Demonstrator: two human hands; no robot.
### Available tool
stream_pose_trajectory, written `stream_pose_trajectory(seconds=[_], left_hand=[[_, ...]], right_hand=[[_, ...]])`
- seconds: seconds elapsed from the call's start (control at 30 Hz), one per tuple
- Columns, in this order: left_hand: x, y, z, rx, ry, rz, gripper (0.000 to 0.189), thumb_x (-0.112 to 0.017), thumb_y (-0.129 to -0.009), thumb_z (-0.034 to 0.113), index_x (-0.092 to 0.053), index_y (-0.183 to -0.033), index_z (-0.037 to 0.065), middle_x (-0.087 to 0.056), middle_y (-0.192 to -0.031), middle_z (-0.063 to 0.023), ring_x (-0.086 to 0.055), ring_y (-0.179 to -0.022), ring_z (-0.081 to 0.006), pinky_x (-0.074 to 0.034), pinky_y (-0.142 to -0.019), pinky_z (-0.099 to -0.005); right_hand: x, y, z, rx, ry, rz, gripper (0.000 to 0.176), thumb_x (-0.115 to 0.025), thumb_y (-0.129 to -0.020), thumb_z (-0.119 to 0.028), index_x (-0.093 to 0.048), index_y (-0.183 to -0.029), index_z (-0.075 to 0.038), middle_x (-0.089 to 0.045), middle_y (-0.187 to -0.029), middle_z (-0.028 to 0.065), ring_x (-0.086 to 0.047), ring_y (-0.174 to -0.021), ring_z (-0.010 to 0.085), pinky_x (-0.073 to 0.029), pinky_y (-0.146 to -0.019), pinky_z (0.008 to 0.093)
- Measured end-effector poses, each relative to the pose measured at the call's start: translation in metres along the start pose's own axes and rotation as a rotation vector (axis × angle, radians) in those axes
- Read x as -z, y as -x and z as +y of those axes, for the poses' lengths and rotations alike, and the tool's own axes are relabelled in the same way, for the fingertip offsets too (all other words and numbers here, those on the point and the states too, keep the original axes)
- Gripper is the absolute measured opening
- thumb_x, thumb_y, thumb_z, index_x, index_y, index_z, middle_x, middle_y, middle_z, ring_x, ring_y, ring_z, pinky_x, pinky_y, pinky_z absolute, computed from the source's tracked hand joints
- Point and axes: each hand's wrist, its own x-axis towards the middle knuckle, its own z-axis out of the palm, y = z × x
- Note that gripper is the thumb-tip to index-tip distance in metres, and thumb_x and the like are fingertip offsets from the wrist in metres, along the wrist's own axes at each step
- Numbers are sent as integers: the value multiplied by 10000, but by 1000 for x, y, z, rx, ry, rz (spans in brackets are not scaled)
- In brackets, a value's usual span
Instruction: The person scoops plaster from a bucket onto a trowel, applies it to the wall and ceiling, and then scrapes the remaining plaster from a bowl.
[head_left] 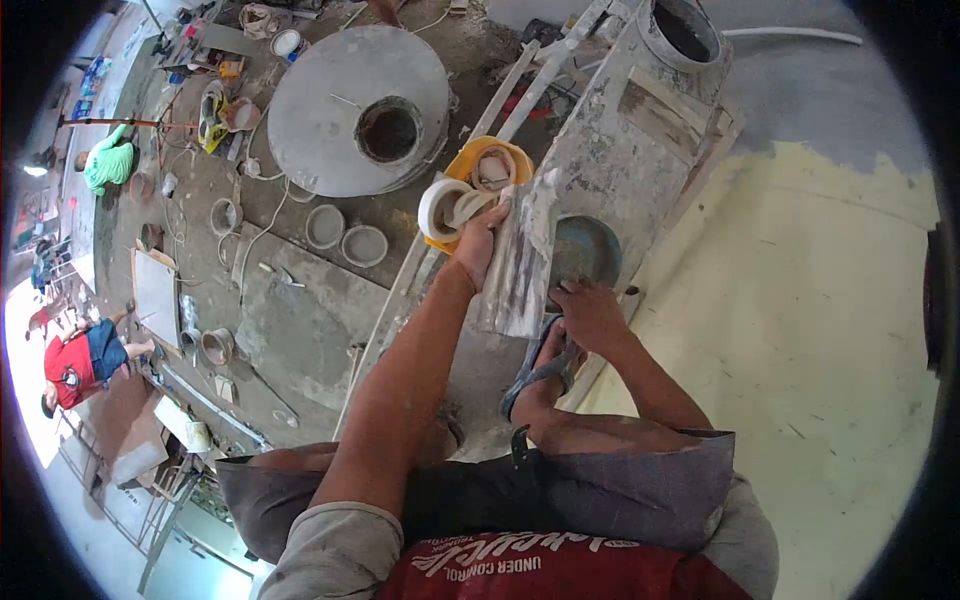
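My left hand [478, 248] is closed at the left edge of a grey, plaster-smeared sheet [522, 262] with long ridges. Just beyond its fingers, a yellow container [522, 158] holds a white tape roll [436, 212] and a second pale roll [492, 168]. To the right of the sheet, a dark green round bowl [588, 252] sits on the plank, partly covered by the sheet. My right hand [592, 318] is at the bowl's near rim with its fingers curled in; whatever they grip is hidden.
A plaster-spattered plank [630, 150] carries a bucket [682, 35] at its far end. Left stand a large round grey lid [350, 90] and several tubs [364, 245]. A pale yellow wall [790, 330] borders the right. Two people, in green [107, 162] and red [72, 360], are farther left.
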Motion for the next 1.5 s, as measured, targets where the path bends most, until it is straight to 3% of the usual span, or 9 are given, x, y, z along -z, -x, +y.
stream_pose_trajectory(seconds=[0.2, 0.47, 0.9, 1.07, 1.1, 1.17, 1.2, 1.27, 1.5], left_hand=[[-7, 13, 9, 80, -209, 152, 394, -438, -935, 347, -575, -1125, 31, -667, -945, -111, -656, -794, -212, -534, -728, -351], [-9, 12, 9, 41, -398, 164, 399, -417, -937, 344, -547, -1188, 62, -659, -985, -102, -650, -799, -198, -520, -751, -338], [-5, 13, 6, 11, -373, 163, 404, -433, -932, 357, -576, -1132, 37, -671, -947, -101, -657, -758, -197, -528, -724, -333], [-9, 22, 7, 12, -309, 179, 399, -449, -934, 361, -569, -1139, 40, -662, -974, -104, -652, -804, -208, -519, -764, -352], [-7, 23, 10, -7, -285, 168, 395, -468, -930, 368, -560, -1146, 50, -652, -1001, -107, -644, -841, -212, -508, -800, -365], [-7, 25, 15, -22, -141, 135, 402, -460, -932, 372, -563, -1147, 48, -654, -1000, -109, -647, -849, -221, -510, -808, -372], [-8, 26, 16, -30, 4, 98, 409, -452, -934, 376, -566, -1148, 46, -656, -998, -110, -649, -857, -231, -513, -816, -379], [-12, 27, 22, -67, 4, 81, 434, -424, -943, 389, -564, -1154, 36, -656, -1004, -121, -650, -877, -248, -511, -836, -388], [-39, 14, 24, -139, -113, 262, 401, -373, -975, 326, -523, -1162, 5, -644, -997, -123, -650, -869, -252, -518, -831, -394]], right_hand=[[18, -8, 10, -235, -53, -142, 432, -634, -732, -188, -568, -1136, -49, -647, -912, 156, -651, -830, 301, -529, -726, 427], [-1, -14, 0, -375, -150, 50, 207, -658, -712, -179, -660, -784, 15, -636, -699, 203, -650, -696, 353, -529, -637, 440], [-30, -40, -17, -743, -714, 251, 268, -600, -747, -130, -605, -910, 82, -624, -880, 302, -615, -838, 444, -484, -754, 459], [-83, -37, 10, -940, -1749, 573, 266, -644, -731, -119, -606, -951, 25, -605, -951, 183, -589, -886, 295, -447, -767, 379], [-87, -26, 19, -934, -1752, 573, 266, -644, -731, -119, -606, -951, 25, -605, -951, 183, -589, -886, 295, -447, -767, 379], [-94, 1, 29, -481, -716, 498, 315, -673, -731, -124, -566, -1016, -41, -574, -956, 110, -549, -894, 245, -422, -757, 357], [-80, 1, 24, -482, -716, 498, 315, -673, -731, -124, -566, -1016, -41, -574, -956, 110, -549, -894, 245, -422, -757, 357], [-25, 2, 8, -801, -1994, 824, 233, -624, -792, -77, -567, -1010, -17, -594, -947, 44, -581, -878, 178, -456, -795, 332], [38, 11, 12, -435, -1352, 1011, 184, -609, -855, -91, -596, -1012, 5, -602, -949, 42, -554, -891, 146, -442, -819, 315]])
